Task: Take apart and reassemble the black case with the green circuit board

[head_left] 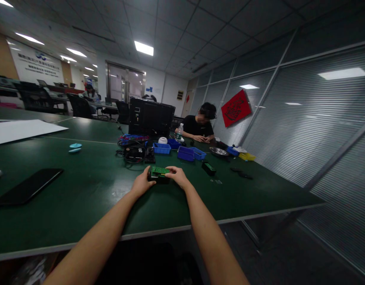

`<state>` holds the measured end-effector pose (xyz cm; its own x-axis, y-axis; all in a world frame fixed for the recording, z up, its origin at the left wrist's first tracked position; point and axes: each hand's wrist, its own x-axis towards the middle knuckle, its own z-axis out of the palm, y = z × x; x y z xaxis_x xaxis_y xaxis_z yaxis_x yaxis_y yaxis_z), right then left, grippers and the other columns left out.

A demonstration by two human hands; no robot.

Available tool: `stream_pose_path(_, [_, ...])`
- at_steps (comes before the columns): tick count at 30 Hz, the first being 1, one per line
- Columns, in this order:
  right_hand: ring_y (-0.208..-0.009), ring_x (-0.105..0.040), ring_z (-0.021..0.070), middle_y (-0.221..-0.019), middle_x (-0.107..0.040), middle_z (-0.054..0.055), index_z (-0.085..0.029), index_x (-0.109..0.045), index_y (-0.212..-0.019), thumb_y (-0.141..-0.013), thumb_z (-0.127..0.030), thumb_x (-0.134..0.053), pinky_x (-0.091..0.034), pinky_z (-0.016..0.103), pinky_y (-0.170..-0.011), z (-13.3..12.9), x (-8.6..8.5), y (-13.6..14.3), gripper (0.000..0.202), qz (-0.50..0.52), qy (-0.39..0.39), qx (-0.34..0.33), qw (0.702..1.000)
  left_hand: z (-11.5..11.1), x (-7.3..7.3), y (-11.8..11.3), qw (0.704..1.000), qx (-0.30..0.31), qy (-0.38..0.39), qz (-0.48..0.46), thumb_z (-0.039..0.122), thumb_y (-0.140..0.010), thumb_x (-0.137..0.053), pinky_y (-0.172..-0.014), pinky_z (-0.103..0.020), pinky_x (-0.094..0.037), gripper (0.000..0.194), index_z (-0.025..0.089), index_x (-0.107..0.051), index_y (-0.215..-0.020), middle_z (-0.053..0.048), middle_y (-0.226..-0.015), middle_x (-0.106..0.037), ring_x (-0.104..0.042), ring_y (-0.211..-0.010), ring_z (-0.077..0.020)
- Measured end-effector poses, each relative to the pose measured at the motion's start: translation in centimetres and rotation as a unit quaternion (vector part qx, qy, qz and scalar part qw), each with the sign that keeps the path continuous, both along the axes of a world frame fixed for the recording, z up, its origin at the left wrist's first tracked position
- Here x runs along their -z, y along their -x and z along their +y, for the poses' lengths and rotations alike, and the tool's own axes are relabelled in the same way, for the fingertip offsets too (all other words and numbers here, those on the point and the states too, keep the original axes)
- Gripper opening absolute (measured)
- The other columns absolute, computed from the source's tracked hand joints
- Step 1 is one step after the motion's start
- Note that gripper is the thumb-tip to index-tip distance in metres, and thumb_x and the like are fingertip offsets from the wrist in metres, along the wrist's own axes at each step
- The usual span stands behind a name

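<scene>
Over the green tabletop, a green circuit board (159,170) sits at the top of a small black case (160,180); whether it is fastened there I cannot tell. My left hand (141,183) is wrapped round the case's left end, thumb along the near side. The fingers of my right hand (177,175) are closed on the board's right end, where a bit of yellow shows beneath it. Off to the right lies a second black case with a green board (209,168). Small clear pieces (218,182) lie just in front of that one.
Blue bins (186,153), a cable bundle (134,152), a water bottle (179,132) and a monitor (151,116) stand behind my hands. A metal dish (218,152) is at right, a dark flat panel (28,186) at left. Across the table sits a co-worker (197,126).
</scene>
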<state>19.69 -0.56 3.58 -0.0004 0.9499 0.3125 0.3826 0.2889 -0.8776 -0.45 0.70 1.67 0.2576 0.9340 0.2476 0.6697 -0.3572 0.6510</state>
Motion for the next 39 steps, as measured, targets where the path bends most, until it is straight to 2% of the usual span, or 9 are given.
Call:
stream_pose_path(8, [-0.076,-0.051,0.0143,-0.087,-0.059,0.003,-0.018,-0.063,-0.099,-0.058,-0.032,-0.070,-0.041,0.029,-0.073,0.1,0.3,0.3,0.044,-0.040,-0.003,0.006,0.999,-0.1,-0.2,0.1,1.000,-0.007,0.008,0.009,0.030,-0.065,-0.064,-0.081,-0.026,-0.041,0.079,0.022,-0.025,-0.134,-0.008,-0.113,-0.058,-0.055,-0.102,-0.0210])
stream_pose_path(12, [-0.082,-0.053,0.0149,-0.100,-0.058,0.006,-0.018,-0.056,-0.111,-0.061,-0.036,-0.068,-0.042,0.029,-0.076,0.3,0.4,0.0,0.054,0.010,0.015,0.007,1.000,-0.1,-0.2,0.1,1.000,0.000,0.005,0.011,0.028,-0.066,-0.063,-0.082,-0.026,-0.041,0.078,0.022,-0.025,-0.134,-0.007,-0.112,-0.058,-0.056,-0.100,-0.0197])
stream_pose_path(16, [-0.084,-0.055,0.0157,-0.096,-0.060,0.007,-0.016,-0.058,-0.106,-0.065,-0.037,-0.065,-0.042,0.030,-0.078,0.2,0.4,-0.3,0.048,0.039,0.027,0.018,0.999,0.1,0.0,0.1,1.000,0.003,-0.004,0.008,0.028,-0.066,-0.062,-0.083,-0.026,-0.040,0.077,0.021,-0.025,-0.133,-0.008,-0.111,-0.059,-0.056,-0.100,-0.0200])
stream_pose_path(22, [-0.081,-0.055,0.0157,-0.091,-0.061,0.003,-0.019,-0.059,-0.105,-0.055,-0.029,-0.072,-0.043,0.029,-0.074,-0.2,0.4,0.2,0.052,-0.076,0.058,-0.046,0.994,0.2,0.1,0.1,1.000,-0.002,-0.013,-0.009,0.026,-0.066,-0.063,-0.085,-0.027,-0.040,0.076,0.018,-0.027,-0.132,-0.008,-0.112,-0.058,-0.055,-0.101,-0.0196])
stream_pose_path(24, [-0.077,-0.055,0.0158,-0.085,-0.061,0.002,-0.017,-0.061,-0.099,-0.055,-0.028,-0.072,-0.043,0.028,-0.071,0.1,0.6,0.1,0.047,-0.107,0.059,-0.003,0.993,0.2,0.1,0.0,1.000,-0.004,-0.009,-0.013,0.024,-0.067,-0.061,-0.084,-0.026,-0.041,0.073,0.017,-0.028,-0.132,-0.008,-0.111,-0.058,-0.055,-0.100,-0.0188])
stream_pose_path(27, [-0.078,-0.056,0.0171,-0.086,-0.061,0.004,-0.015,-0.061,-0.096,-0.056,-0.029,-0.071,-0.042,0.028,-0.071,0.8,0.9,-0.9,0.044,-0.131,0.063,0.124,0.982,0.3,0.2,0.1,1.000,-0.002,-0.002,-0.020,0.024,-0.068,-0.059,-0.082,-0.025,-0.042,0.071,0.016,-0.029,-0.131,-0.008,-0.109,-0.059,-0.056,-0.097,-0.0171])
stream_pose_path(32, [-0.092,-0.055,0.0226,-0.101,-0.059,0.011,-0.017,-0.056,-0.105,-0.061,-0.037,-0.066,-0.041,0.032,-0.076,1.5,1.4,-4.1,0.049,-0.169,0.120,0.354,0.912,0.4,0.5,0.1,1.000,0.002,-0.006,-0.016,0.025,-0.069,-0.058,-0.082,-0.025,-0.042,0.068,0.017,-0.030,-0.131,-0.007,-0.106,-0.060,-0.057,-0.096,-0.0162])
stream_pose_path(35, [-0.098,-0.053,0.0260,-0.107,-0.056,0.015,-0.016,-0.054,-0.109,-0.065,-0.044,-0.061,-0.040,0.035,-0.080,1.3,1.3,-5.8,0.053,-0.171,0.133,0.414,0.884,0.6,0.7,0.1,1.000,0.005,-0.010,-0.013,0.025,-0.069,-0.058,-0.082,-0.025,-0.042,0.067,0.016,-0.032,-0.130,-0.007,-0.106,-0.060,-0.057,-0.095,-0.0163])
stream_pose_path(39, [-0.100,-0.052,0.0299,-0.110,-0.054,0.019,-0.012,-0.056,-0.109,-0.075,-0.053,-0.044,-0.039,0.039,-0.080,1.1,1.1,-6.6,0.054,-0.130,0.147,0.430,0.881,0.7,0.8,0.1,1.000,0.009,-0.011,-0.002,0.026,-0.069,-0.058,-0.084,-0.026,-0.041,0.061,0.017,-0.037,-0.126,-0.007,-0.107,-0.060,-0.056,-0.097,-0.0171])
